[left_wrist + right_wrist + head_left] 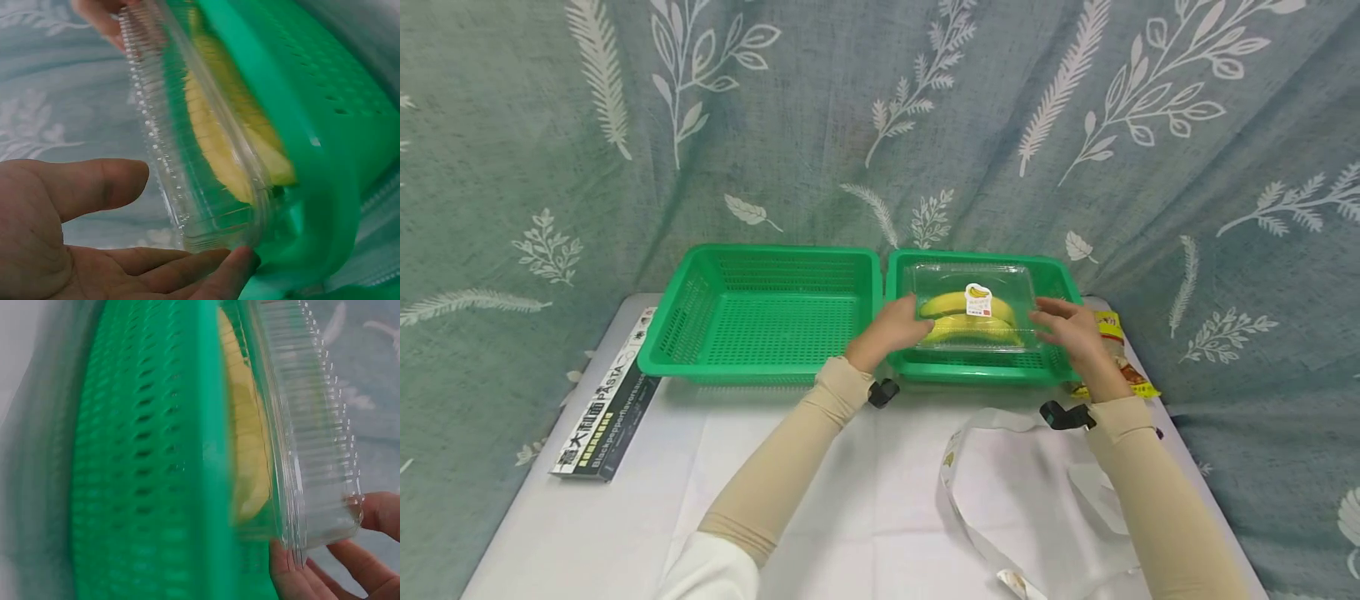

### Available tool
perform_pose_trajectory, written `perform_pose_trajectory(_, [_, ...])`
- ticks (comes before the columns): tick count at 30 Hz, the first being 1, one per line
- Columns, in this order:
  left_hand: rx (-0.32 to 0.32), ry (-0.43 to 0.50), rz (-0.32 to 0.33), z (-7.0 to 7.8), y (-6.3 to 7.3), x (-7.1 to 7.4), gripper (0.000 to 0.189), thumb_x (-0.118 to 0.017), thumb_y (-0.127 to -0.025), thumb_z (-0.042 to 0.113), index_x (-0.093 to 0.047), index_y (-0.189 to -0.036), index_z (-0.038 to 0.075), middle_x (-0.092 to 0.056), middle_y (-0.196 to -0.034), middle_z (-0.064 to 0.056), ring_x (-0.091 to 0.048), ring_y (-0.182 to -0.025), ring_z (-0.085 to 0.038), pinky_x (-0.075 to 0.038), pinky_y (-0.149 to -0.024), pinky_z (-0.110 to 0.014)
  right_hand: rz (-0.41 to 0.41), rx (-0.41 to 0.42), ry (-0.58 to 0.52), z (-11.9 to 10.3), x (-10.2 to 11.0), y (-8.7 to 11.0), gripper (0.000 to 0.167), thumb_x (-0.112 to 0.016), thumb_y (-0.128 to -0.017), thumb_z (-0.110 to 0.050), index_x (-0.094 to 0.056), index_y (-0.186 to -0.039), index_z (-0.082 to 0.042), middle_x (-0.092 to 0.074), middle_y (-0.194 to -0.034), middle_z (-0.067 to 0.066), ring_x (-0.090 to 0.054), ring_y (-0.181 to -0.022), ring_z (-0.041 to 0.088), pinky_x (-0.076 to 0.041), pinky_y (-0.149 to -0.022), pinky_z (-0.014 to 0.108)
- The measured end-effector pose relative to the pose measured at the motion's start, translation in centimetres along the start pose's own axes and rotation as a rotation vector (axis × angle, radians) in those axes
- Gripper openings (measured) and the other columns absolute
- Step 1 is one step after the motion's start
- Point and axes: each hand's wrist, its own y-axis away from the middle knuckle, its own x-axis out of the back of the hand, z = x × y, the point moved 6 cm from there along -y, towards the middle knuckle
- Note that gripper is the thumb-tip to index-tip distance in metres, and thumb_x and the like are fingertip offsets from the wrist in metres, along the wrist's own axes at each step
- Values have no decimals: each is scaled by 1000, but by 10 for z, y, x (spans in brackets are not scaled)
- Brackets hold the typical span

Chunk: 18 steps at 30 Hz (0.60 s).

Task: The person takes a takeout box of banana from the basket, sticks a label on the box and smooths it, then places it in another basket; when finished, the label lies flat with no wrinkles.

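A clear plastic clamshell box (955, 275) with yellow bananas (977, 329) and a white label (978, 300) sits over the right green basket (992, 372), its lower part below the rim. My left hand (897, 327) is at the box's left end; the straight fingers (187, 269) touch its corner, while the thumb (119, 181) stands apart from the plastic. At the opposite end, my right hand (1071, 329) holds the box between thumb (380, 512) and fingers (290, 578), which lie at the seam of the lid.
Left of it stands a second green basket (760, 371), with bare mesh showing inside. A black and white pasta box (606, 417) lies by the left table edge. Yellow packets (1116, 354) lie beyond the right basket. A loose white ribbon (955, 492) curls across the front of the table.
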Motion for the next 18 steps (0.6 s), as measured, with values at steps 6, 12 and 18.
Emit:
perform_pose_trajectory(6, [42,-71,-44,7,-21,-20,75,-48,-96,8,-9,-158,-8,-34,-53,2,-20,-40,-8,-25,-39,-24,-49,-62,34,21,-5,-18,59,-55,-103,-18,-33,-156,-3,-30,-163,21,-39,-146,39,-43,-117,46])
perform_pose_trajectory(12, [21,-127,-61,18,-24,-32,72,-49,-94,6,-16,-157,-9,-34,-56,2,-21,-43,-9,-25,-39,-23,-46,-89,117,36,-8,-23,56,-47,-105,-13,-29,-157,0,-26,-163,26,-33,-148,44,-39,-119,53])
perform_pose_trajectory(18, [-1,-123,-47,23,-22,-31,70,-49,-95,7,-18,-156,-9,-47,-68,-5,-28,-47,-12,-30,-43,-24,-52,-89,242,34,-9,-24,58,-44,-106,-16,-24,-158,0,-22,-164,28,-28,-149,47,-33,-120,58])
